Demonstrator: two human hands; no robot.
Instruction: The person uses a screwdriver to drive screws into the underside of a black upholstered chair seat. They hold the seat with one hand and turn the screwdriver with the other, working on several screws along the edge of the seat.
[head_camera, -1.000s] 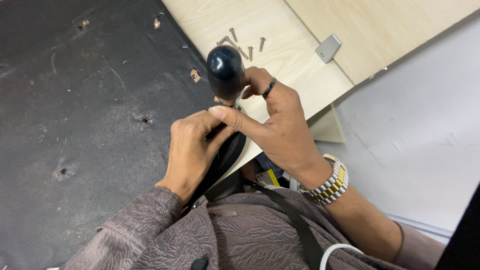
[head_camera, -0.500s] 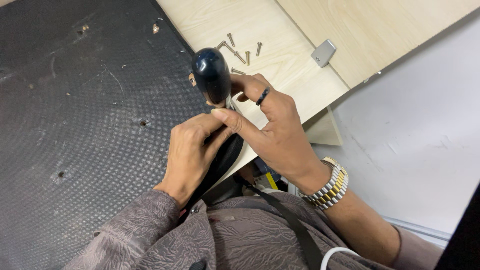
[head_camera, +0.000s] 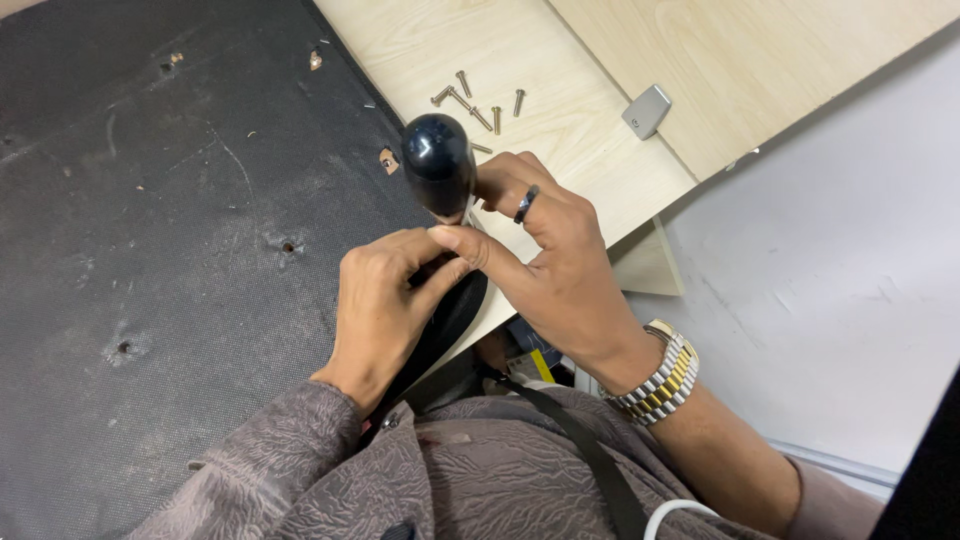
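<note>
Held upright at the edge of the pale wooden panel (head_camera: 560, 60), the screwdriver (head_camera: 438, 162) looks rigid and light, its glossy black handle probably slippery, so the right hand (head_camera: 560, 260) and left hand (head_camera: 385, 300) pinch below it.

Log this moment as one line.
right hand: gripping black-handled tool | left hand: pinching at its shaft | loose screws: on light panel
</note>
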